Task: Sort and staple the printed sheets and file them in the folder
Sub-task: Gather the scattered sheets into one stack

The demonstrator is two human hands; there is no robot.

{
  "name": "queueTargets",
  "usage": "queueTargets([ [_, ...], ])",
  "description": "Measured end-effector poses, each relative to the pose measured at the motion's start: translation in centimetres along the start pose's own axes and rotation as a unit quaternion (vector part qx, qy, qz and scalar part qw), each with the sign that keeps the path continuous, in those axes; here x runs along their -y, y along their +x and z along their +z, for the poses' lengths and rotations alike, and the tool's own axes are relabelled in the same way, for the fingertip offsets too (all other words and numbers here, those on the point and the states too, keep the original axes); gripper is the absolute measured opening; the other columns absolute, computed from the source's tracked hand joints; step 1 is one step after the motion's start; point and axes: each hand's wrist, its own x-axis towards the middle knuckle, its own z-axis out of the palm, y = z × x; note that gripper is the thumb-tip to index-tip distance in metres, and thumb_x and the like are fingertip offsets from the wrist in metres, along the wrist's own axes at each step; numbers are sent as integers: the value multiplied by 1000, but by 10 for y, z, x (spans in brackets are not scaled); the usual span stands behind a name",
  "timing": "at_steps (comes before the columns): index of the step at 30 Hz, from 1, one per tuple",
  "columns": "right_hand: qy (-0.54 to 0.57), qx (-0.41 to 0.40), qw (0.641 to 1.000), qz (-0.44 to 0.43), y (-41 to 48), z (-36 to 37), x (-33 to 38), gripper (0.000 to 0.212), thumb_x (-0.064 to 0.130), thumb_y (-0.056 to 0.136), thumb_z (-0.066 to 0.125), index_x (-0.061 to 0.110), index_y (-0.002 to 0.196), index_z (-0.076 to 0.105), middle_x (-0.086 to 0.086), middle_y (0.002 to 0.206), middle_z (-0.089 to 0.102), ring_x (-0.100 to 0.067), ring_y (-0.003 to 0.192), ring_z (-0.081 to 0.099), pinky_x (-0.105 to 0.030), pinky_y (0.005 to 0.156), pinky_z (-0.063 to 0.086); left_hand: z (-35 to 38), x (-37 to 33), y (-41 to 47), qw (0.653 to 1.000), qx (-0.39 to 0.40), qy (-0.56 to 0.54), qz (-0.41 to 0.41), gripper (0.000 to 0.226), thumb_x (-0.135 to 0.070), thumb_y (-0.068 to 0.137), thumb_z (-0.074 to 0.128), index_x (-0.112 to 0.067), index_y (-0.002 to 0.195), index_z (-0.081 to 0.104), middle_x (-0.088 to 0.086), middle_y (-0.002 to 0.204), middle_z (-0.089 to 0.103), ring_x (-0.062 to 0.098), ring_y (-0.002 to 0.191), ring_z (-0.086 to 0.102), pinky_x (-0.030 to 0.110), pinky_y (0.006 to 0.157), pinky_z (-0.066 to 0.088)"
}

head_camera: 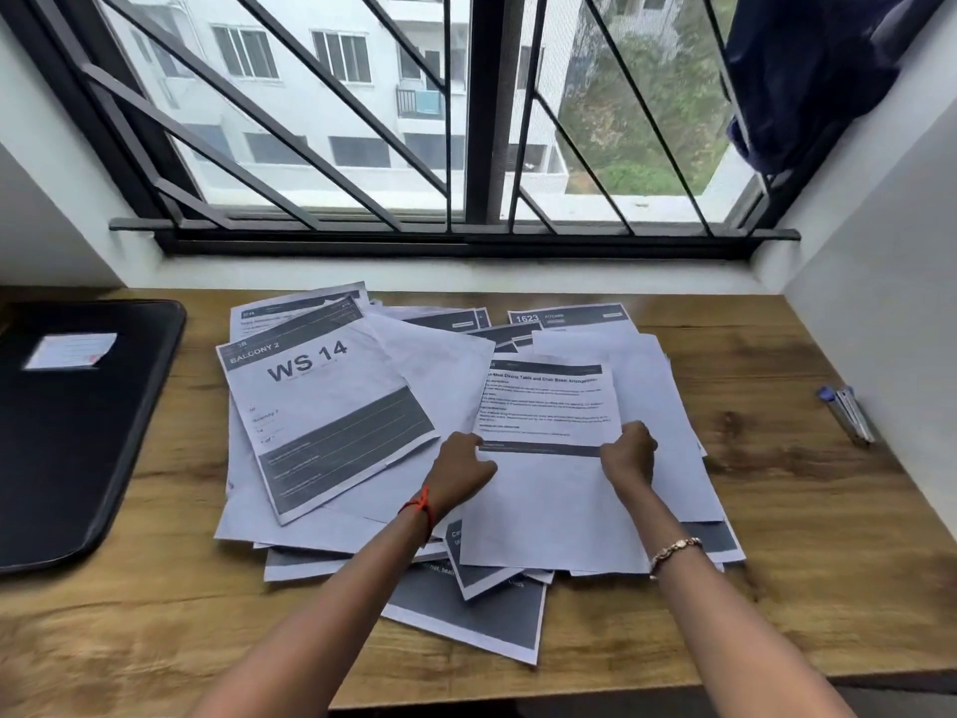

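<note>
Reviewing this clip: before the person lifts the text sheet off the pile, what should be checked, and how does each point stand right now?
1. Grip: left hand and right hand pinch the lower corners of the text sheet: ok.
2. Only one sheet is pinched: cannot tell.
3. Pile in order: sheets lie fanned and overlapping: not ok.
4. Black folder open to take sheets: it lies closed at the left: not ok.
5. Stapler at hand: a blue and silver tool, likely the stapler, lies on the desk right of the pile: ok.
</note>
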Motion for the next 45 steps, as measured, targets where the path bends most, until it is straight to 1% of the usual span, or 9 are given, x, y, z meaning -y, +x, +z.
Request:
queueTargets([
  [4,65,-47,997,3,2,-5,4,19,-6,82,51,-9,96,63,-25,107,64,-42,97,60,-29,71,42,-4,-3,6,1000,4,-14,1,46,-20,80,58,-6,124,56,11,128,54,23,114,52,21,82,37],
  [10,97,-176,980,3,3,-25,32,34,-4,87,44,-1,118,57,-23,123,57,-41,111,54,-43,90,45,-17,-8,8,996,-20,-85,10,39,-11,84,60,-2,122,58,11,124,55,28,111,57,39,92,49],
  [19,197,-320,923,-85,10,-46,109,33,-3,89,35,1,115,55,-17,124,54,-33,112,53,-34,85,38,-65,8,11,977,-108,-182,3,31,-10,79,61,2,108,64,19,109,66,32,97,63,37,84,51],
  [27,247,-102,951,-157,-16,22,157,28,-3,90,41,-3,114,56,-19,116,62,-31,106,58,-17,70,35,-123,46,10,923,-298,-237,-58,26,-18,95,45,-11,73,56,9,78,55,22,77,52,33,66,36],
  [31,222,-7,956,-194,-38,69,171,28,-5,90,42,-2,115,55,-17,112,62,-30,103,58,-22,72,36,-150,74,7,888,-364,-258,-114,32,-19,98,41,-1,73,51,12,72,52,27,79,46,34,63,26],
  [35,178,61,952,-243,-48,112,180,27,-4,91,41,-1,114,56,-19,113,62,-33,104,57,-31,78,42,-167,105,7,859,-406,-273,-152,41,-25,94,48,10,115,57,28,122,56,39,116,49,39,95,38],
  [37,150,91,950,-260,-49,130,186,28,-3,91,40,-1,115,55,-20,115,60,-34,106,55,-34,84,43,-172,117,10,854,-417,-267,-159,45,-29,90,50,6,117,58,25,122,57,40,119,48,43,100,39],
  [41,67,152,935,-314,-52,157,199,28,0,92,42,-3,118,52,-24,120,54,-35,110,52,-27,81,37,-176,132,15,858,-405,-256,-182,33,-19,91,55,11,106,59,29,112,60,41,110,53,42,89,43],
  [45,-143,206,918,-307,-51,178,199,46,26,94,51,0,130,42,-21,134,35,-36,126,37,-39,102,33,-175,139,19,870,-389,-257,-162,25,-10,89,57,5,108,64,21,109,66,35,104,60,31,74,42],
])
